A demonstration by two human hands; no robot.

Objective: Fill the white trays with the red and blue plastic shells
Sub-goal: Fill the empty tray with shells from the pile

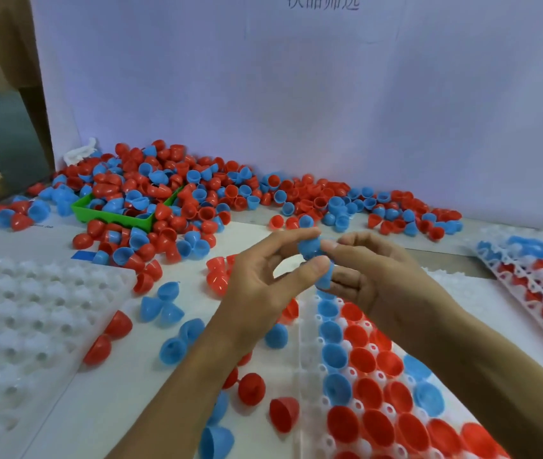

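Left hand [256, 286]: reaches up from the lower centre of the frame, forearm bare, thumb and forefinger curled in a pinch.
Right hand [362, 276]: enters from the lower right, fingers curled, fingertips meeting the left hand's at frame centre.

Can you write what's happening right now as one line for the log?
step: loading tray | left hand + right hand: both pinch blue shells | middle tray: partly filled | left tray: no shells

white backboard [296, 77] | top edge | cropped Chinese print, roughly "次品筛选"
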